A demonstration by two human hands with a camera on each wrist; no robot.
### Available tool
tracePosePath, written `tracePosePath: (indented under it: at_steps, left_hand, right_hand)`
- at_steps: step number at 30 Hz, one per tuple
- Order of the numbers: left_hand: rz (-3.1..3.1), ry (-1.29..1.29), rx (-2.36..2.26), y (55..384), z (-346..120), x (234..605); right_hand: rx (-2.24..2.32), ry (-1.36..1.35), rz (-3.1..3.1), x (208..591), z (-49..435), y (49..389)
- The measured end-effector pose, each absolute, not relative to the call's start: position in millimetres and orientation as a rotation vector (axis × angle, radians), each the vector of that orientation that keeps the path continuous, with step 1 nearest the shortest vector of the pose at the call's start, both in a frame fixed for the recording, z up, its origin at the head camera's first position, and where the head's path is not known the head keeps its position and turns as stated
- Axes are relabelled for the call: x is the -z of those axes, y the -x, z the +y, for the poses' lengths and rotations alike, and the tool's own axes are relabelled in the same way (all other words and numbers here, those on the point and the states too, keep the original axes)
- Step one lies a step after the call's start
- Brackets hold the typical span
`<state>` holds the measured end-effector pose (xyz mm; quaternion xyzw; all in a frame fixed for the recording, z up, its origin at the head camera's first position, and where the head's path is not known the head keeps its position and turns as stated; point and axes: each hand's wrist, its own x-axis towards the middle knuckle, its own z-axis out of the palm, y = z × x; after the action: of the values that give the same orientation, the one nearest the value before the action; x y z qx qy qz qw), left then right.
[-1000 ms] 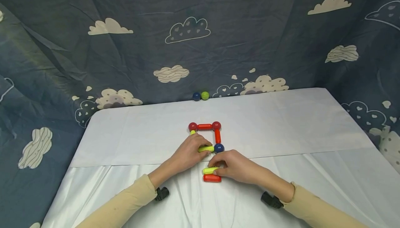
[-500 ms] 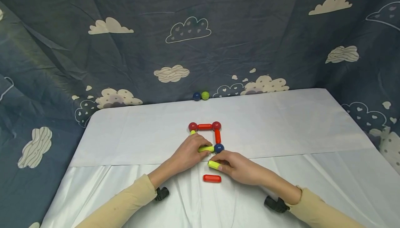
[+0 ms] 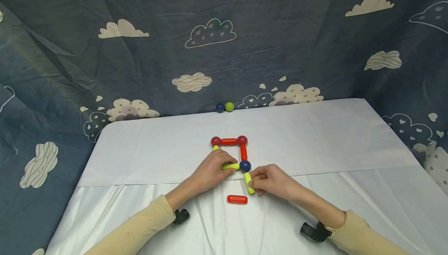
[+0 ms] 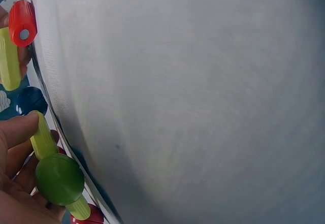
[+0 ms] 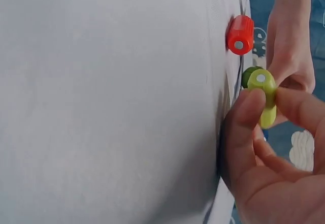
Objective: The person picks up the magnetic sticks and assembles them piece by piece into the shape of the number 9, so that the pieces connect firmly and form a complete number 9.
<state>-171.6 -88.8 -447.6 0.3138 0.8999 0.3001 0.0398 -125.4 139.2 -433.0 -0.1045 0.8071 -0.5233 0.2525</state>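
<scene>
Magnetic rods and balls form a square on the table: two red balls (image 3: 216,141) at the far corners, red rods (image 3: 229,142) on the far and right sides, and a blue ball (image 3: 245,166) at the near right corner. My left hand (image 3: 213,168) pinches the near yellow rod (image 3: 231,166) and covers the near left corner; the left wrist view shows a green ball (image 4: 59,179) there. My right hand (image 3: 273,181) pinches another yellow rod (image 3: 249,183) between thumb and fingers, its far end at the blue ball; whether they touch I cannot tell.
A loose red rod (image 3: 237,199) lies nearer me, below the square. At the table's back edge a dark blue ball (image 3: 220,107) and a green ball (image 3: 229,106) sit side by side against the cloud-patterned cloth (image 3: 157,60). White cloth (image 3: 315,138) covers the table.
My right hand has lifted the yellow rod from beside the loose red rod, moved it up and right, and turned it lengthwise below the blue ball. The left hand has stayed in place.
</scene>
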Motion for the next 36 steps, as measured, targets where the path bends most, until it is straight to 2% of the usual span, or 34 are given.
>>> tracePosePath:
  at_steps: [15, 36]
  left_hand:
    - [2.761, -0.971, -0.921, 171.3, -89.5, 447.3]
    - [2.748, -0.947, -0.923, 171.6, -88.9, 448.4]
  right_hand:
    - [1.463, 0.01, 2.232, 433.7, 129.0, 126.5]
    - [1.512, 0.041, 2.228, 437.9, 130.8, 126.6]
